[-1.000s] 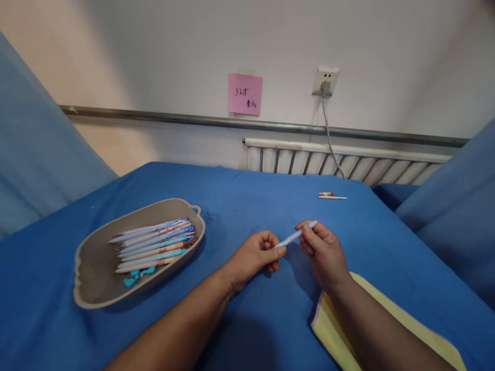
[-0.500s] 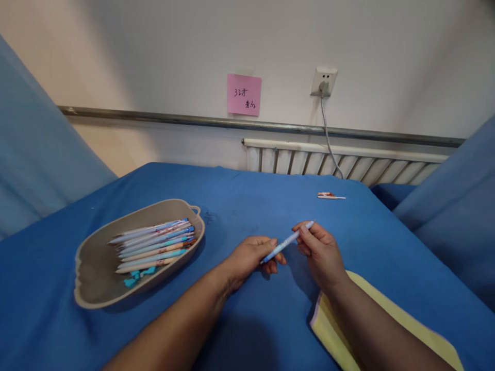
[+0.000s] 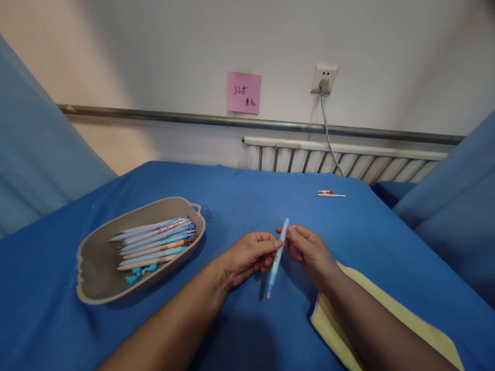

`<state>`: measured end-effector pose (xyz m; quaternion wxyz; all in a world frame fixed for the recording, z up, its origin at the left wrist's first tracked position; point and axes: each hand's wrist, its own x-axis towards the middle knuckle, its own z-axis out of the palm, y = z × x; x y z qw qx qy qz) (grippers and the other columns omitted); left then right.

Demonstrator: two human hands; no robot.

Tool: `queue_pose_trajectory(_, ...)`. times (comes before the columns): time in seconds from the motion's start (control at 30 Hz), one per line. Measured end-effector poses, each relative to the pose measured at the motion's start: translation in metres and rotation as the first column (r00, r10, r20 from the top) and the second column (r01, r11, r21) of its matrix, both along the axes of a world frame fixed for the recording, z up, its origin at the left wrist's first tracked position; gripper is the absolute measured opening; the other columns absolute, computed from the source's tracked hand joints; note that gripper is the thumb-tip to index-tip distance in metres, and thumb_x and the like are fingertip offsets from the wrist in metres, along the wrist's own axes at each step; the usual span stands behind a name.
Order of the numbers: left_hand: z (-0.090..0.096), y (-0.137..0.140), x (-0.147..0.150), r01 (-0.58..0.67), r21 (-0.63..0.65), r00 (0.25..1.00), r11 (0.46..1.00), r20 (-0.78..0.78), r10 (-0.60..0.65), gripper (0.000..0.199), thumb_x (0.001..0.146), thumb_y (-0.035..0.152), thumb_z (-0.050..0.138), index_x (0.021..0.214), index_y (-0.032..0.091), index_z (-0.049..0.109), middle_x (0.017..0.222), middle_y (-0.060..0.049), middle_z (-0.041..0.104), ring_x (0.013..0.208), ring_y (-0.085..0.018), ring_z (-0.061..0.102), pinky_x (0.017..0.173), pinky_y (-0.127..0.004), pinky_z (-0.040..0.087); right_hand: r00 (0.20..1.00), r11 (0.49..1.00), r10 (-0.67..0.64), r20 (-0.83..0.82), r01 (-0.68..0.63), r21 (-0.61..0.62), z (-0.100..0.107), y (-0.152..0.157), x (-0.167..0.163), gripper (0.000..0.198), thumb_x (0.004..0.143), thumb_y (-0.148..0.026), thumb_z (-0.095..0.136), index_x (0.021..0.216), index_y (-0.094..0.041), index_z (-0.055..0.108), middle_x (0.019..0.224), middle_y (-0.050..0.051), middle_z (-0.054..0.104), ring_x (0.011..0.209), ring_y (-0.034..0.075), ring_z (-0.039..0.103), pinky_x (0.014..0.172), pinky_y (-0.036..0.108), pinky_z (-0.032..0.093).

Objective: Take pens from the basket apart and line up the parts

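Between the two hands, above the bed, hung a slim pen [image 3: 275,270], pinched by the thumb and fingers of the left hand [image 3: 250,259] a little above its middle. Its long axis ran away from the body with a slight lean: the far end pointed up and rightward past the left thumb, while the near end dropped clear below the grip. On the other side of the pen, the right hand [image 3: 311,252] sat just beside that far end, fingers curled and one fingertip reaching behind it; whether those fingers touched it could not be told. The left hand was thus the surer hold, the right the nearer to the tip. The pen looked pale lilac at the far end, light blue with a faint print along the barrel, and deeper blue at the near end. Below the right wrist lay a yellow cloth [image 3: 328,322]. Well to the left of the grip, a grey-brown basket [image 3: 93,273] held a row of similar pens [image 3: 154,242] and some turquoise pieces [image 3: 134,276]. Beyond the right hand, small pen parts [image 3: 329,195] rested on the blue sheet [image 3: 240,201].
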<state>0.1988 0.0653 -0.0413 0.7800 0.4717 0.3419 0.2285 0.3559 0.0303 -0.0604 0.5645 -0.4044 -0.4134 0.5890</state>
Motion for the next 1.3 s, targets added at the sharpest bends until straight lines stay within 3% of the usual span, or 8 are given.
queue_pose_trajectory(0.07,-0.001,0.003,0.001,-0.163,0.052,0.987,0.985,0.024,0.161,0.03,0.07,0.041,0.068,0.067,0.014,0.054,0.052,0.003,0.053,0.043,-0.006,0.046,0.045,-0.018,0.035,0.998,1.0,0.003,0.062,-0.002,-0.003,0.003,-0.003,-0.004,0.038,0.077,-0.052,0.059,0.077,-0.015,0.065,0.062,0.001,0.058,0.04,0.005,0.031,0.04,0.021,0.022)
queue_pose_trajectory(0.2,-0.003,0.009,0.0,-0.376,0.178,0.926,0.909,0.052,0.373,0.029,0.071,0.04,0.067,0.066,0.014,0.054,0.055,0.001,0.057,0.047,-0.009,0.051,0.048,-0.02,0.039,0.976,0.982,0.184,0.12,-0.178,-0.063,0.003,-0.006,-0.009,0.035,0.074,-0.05,0.064,0.075,-0.015,0.064,0.063,0.002,0.062,0.04,0.005,0.03,0.039,0.021,0.019)
queue_pose_trajectory(0.43,0.004,0.007,-0.007,-0.224,0.124,0.954,0.967,0.228,0.192,0.037,0.075,0.03,0.067,0.109,0.016,0.062,0.067,0.001,0.057,0.062,-0.009,0.053,0.063,-0.022,0.04,0.966,0.963,0.255,-0.04,-0.257,-0.075,0.003,-0.005,-0.003,0.031,0.073,-0.043,0.067,0.082,-0.014,0.068,0.051,-0.004,0.045,0.042,0.005,0.026,0.041,0.022,0.014)
queue_pose_trajectory(0.67,0.001,0.012,-0.009,-0.314,0.154,0.935,0.937,0.223,0.277,0.026,0.063,0.026,0.077,0.085,0.014,0.067,0.073,-0.001,0.06,0.062,-0.009,0.051,0.06,-0.022,0.038,0.953,0.962,0.241,-0.182,-0.259,-0.084,0.006,-0.007,-0.003,0.03,0.077,-0.042,0.064,0.083,-0.014,0.068,0.05,-0.008,0.031,0.042,0.004,0.017,0.042,0.022,0.013)
queue_pose_trajectory(0.87,0.002,0.008,-0.003,-0.443,0.353,0.896,0.824,0.127,0.427,0.026,0.059,0.031,0.079,0.071,0.013,0.065,0.061,0.002,0.056,0.057,-0.009,0.048,0.058,-0.022,0.037,0.969,0.975,0.211,-0.127,-0.218,-0.045,0.006,-0.006,-0.001,0.028,0.075,-0.04,0.067,0.081,-0.013,0.067,0.051,-0.007,0.033,0.043,0.005,0.019,0.041,0.023,0.012)
queue_pose_trajectory(1.0,0.007,0.005,-0.006,-0.38,0.232,0.914,0.895,0.243,0.325,0.042,0.065,0.027,0.076,0.104,0.019,0.066,0.096,-0.006,0.065,0.075,-0.013,0.056,0.069,-0.025,0.042,0.97,0.978,0.182,-0.159,-0.195,-0.073,0.011,-0.009,-0.003,0.028,0.074,-0.041,0.066,0.078,-0.014,0.066,0.048,-0.009,0.029,0.043,0.005,0.017,0.041,0.022,0.012)
queue_pose_trajectory(1.1,0.009,0.004,-0.007,-0.359,0.168,0.909,0.918,0.285,0.304,0.029,0.065,0.025,0.077,0.092,0.017,0.071,0.093,-0.006,0.068,0.077,-0.014,0.058,0.071,-0.026,0.042,0.973,0.978,0.173,-0.152,-0.188,-0.087,0.013,-0.01,-0.004,0.028,0.075,-0.042,0.065,0.076,-0.014,0.066,0.048,-0.009,0.026,0.043,0.005,0.016,0.041,0.022,0.013)
queue_pose_trajectory(1.3,0.008,0.002,0.0,-0.474,0.148,0.857,0.868,0.305,0.416,0.021,0.062,0.022,0.078,0.081,0.016,0.071,0.081,-0.004,0.069,0.071,-0.012,0.058,0.069,-0.024,0.042,0.996,0.995,0.085,-0.031,-0.086,-0.041,0.014,-0.01,-0.004,0.028,0.075,-0.042,0.064,0.079,-0.014,0.066,0.049,-0.008,0.032,0.043,0.005,0.021,0.042,0.023,0.014)
